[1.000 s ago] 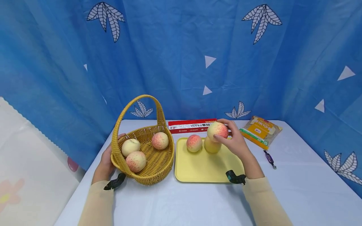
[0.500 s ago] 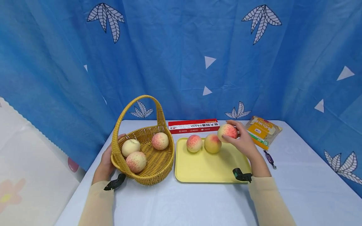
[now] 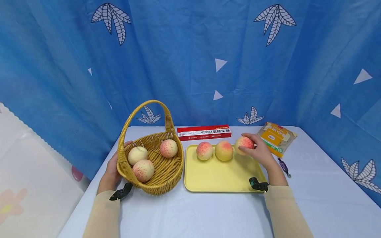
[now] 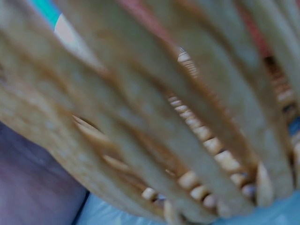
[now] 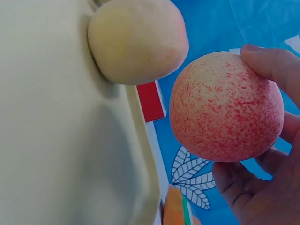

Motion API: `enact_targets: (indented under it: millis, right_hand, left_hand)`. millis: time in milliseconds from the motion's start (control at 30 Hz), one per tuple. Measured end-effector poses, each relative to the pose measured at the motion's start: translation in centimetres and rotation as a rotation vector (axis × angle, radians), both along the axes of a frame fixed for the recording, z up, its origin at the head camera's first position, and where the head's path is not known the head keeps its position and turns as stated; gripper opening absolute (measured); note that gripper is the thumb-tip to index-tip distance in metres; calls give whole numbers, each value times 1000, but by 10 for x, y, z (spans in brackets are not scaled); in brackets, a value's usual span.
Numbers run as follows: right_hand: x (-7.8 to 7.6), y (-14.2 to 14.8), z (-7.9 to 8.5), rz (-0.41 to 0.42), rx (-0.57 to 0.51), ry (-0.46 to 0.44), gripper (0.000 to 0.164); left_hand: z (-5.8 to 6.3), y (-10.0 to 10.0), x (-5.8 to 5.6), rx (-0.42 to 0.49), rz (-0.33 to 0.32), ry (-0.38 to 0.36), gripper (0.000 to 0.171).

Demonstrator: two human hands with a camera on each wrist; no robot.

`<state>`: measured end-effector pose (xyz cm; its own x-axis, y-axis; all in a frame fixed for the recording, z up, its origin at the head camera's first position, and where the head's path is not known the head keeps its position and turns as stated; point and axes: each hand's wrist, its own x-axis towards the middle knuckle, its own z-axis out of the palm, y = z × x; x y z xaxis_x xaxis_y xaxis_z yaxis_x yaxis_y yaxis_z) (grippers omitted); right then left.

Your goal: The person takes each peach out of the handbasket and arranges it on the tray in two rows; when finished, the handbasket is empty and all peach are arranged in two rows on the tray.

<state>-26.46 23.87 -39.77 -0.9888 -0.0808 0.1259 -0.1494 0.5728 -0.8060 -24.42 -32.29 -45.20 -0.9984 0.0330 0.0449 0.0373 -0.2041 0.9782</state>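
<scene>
Right hand and peach: compared with the earlier frame, the right hand [image 3: 260,150] and the round, matte cream peach with red speckles [image 3: 243,146] stand farther right and lower; the basket and other peaches keep their places.
Table, near side: the white-covered table [image 3: 190,215] gives open room before the yellow rectangular tray [image 3: 220,178], as does the tray's near half.
Basket: the golden woven, arch-handled basket [image 3: 165,186] stands near the table's left edge, three pale round peaches [image 3: 143,170] inside; a hard leftward push could send it over that edge.
Left hand: the left hand [image 3: 111,167] rests against the basket's outer left wall; the weave hides most of its fingers, so I cannot tell how they bend.
Grip: right thumb and fingers pinch the speckled peach, which seems to hang just above the tray's far right corner. Released too high or past the rim, it could roll onto the table.
Row: just left of it, a round yellow peach with red blush [image 3: 224,151], then a round red-topped peach [image 3: 204,151], sit along the tray's far edge; a sideways nudge could set them rolling.
Table, far side: a flat orange-and-clear plastic packet [image 3: 274,138] lies toward the far right corner, near the right hand; a long red-and-white box [image 3: 204,133] lines the far edge, leaving little room behind the tray.
</scene>
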Motion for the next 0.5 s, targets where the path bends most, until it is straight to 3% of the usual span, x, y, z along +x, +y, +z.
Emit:
enact_targets:
  millis: [333, 500]
  right_hand:
    - [-7, 8, -17, 6, 117, 1, 68]
    - [-8, 8, -21, 10, 144, -50, 67]
  left_hand:
    - [2, 2, 1, -27, 27, -30, 54]
    - [2, 2, 1, -21, 27, -21, 55]
